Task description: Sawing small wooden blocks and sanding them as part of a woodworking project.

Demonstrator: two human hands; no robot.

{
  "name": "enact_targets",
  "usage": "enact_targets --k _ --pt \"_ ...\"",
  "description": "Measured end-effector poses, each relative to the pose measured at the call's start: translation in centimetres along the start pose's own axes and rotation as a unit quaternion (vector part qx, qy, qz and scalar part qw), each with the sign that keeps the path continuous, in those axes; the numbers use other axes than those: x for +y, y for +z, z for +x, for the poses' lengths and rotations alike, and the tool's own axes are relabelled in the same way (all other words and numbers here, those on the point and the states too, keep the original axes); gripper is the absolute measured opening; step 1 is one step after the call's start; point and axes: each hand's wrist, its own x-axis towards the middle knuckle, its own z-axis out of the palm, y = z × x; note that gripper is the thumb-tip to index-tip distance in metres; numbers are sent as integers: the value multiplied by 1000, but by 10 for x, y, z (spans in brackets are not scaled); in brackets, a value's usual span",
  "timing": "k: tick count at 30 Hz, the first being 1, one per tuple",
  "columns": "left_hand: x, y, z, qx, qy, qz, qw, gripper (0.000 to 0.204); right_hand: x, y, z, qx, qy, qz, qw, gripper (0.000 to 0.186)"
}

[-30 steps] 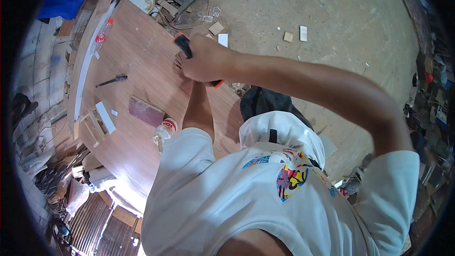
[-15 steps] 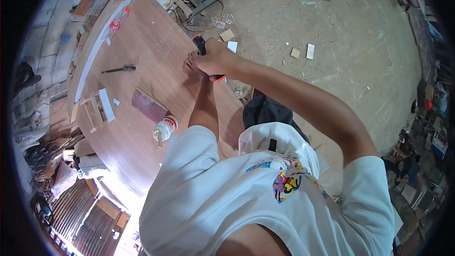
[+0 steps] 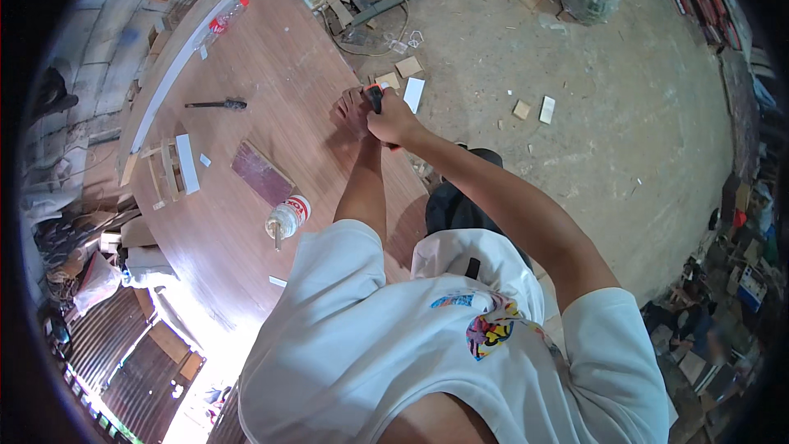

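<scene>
My right hand (image 3: 393,120) is wrapped round the black handle of a tool with orange ends (image 3: 375,99). Its working part is hidden, so I cannot tell its exact kind. Just left of it, my left hand (image 3: 354,110) lies on the brown wood-grain tabletop (image 3: 271,74) close to its right edge, fingers stretched out. Whether anything lies under that palm is hidden. Nearer me on the table are a reddish-brown board (image 3: 261,173) and a clear jar (image 3: 288,217) with a red-and-white label and a stick poking out.
Farther left lie a dark slim tool (image 3: 215,104), a small wooden frame (image 3: 166,171), a white strip (image 3: 187,164) and a clear bottle with red cap (image 3: 228,16). Wood offcuts (image 3: 408,67) and a white piece (image 3: 414,94) lie on the floor beyond the table's right edge.
My right hand and the tool handle have shifted down along the table edge, toward me. My left hand stays at the same place on the tabletop; the whole view has tilted slightly.
</scene>
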Motion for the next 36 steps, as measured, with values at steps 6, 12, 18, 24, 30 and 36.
enact_targets --k 6,12,18,24,30,36 --pt "-4 8 3 -9 -37 -60 998 19 -29 -41 1 -119 84 124 981 21" --pt "-4 17 3 19 -82 -68 994 16 -87 -117 -64 -231 62 233 943 15" --pt "-1 13 0 47 -65 -67 995 17 -42 -79 -46 -170 58 182 967 21" --pt "5 -2 8 4 -38 -30 999 16 15 -8 32 -120 40 142 982 23" --pt "2 -2 9 -81 -27 -25 996 17 32 10 47 -108 85 85 987 24" --pt "3 1 7 -8 -20 -51 998 21 38 14 30 -55 27 72 995 32"
